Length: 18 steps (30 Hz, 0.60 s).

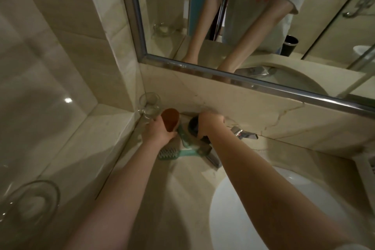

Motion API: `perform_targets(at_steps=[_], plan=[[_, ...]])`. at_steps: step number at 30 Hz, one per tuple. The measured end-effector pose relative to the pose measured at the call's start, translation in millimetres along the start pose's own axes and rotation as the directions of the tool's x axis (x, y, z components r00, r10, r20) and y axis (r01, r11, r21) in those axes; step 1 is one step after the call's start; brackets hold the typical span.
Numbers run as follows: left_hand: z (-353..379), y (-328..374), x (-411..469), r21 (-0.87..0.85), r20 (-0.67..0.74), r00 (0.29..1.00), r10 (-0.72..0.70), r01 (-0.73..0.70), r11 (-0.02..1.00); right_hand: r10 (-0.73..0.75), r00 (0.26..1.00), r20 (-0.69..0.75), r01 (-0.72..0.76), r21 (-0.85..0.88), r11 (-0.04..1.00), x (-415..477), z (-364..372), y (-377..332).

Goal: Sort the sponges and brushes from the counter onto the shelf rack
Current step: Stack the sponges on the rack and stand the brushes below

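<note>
At the back corner of the counter my left hand (pixel 157 131) grips a brown oval object (pixel 170 118), likely a sponge or brush back. My right hand (pixel 210 123) rests over a dark round object (pixel 193 124) beside it; the fingers curl on it, though the grip itself is partly hidden. Below the hands lies a teal brush (pixel 168 153) with pale bristles, its teal handle (pixel 183 138) running up between the hands. No shelf rack shows clearly.
A clear glass (pixel 149 106) stands in the corner against the wall. The chrome faucet (pixel 244 134) is right of my hands, the white basin (pixel 263 209) below it. A glass dish (pixel 30 203) sits at lower left. A mirror (pixel 243 26) hangs above.
</note>
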<state>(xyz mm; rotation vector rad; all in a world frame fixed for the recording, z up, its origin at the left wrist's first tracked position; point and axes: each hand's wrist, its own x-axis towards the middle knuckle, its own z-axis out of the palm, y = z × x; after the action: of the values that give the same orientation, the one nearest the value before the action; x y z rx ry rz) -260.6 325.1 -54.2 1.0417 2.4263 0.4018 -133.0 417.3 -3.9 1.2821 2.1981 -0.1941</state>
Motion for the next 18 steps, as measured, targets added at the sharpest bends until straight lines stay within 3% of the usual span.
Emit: perform_targets(at_steps=[4,11,13,15,18], plan=[[4,-2,4,-0.073,0.003,1.000,-0.001,0.001,0.997,-0.011,0.997,-0.074,0.013,0.025,1.000,9,5,-4],[-7,3,-11,-0.347,-0.055,0.998,-0.038,0.017,0.938,-0.083,0.969,-0.232,0.158,0.325,0.932,1,-9,11],[-12,6,-19,-0.495,-0.033,0.998,-0.048,0.026,0.869,-0.105,0.954,-0.282,0.224,0.431,0.874,-5,-12,14],[-20,10,-25,-0.678,0.003,0.997,-0.077,0.059,0.733,-0.104,0.947,-0.305,0.260,0.533,0.805,-13,-15,17],[-30,15,-34,-0.791,0.006,0.996,-0.093,0.061,0.608,-0.077,0.929,-0.363,0.319,0.677,0.664,-30,-19,25]])
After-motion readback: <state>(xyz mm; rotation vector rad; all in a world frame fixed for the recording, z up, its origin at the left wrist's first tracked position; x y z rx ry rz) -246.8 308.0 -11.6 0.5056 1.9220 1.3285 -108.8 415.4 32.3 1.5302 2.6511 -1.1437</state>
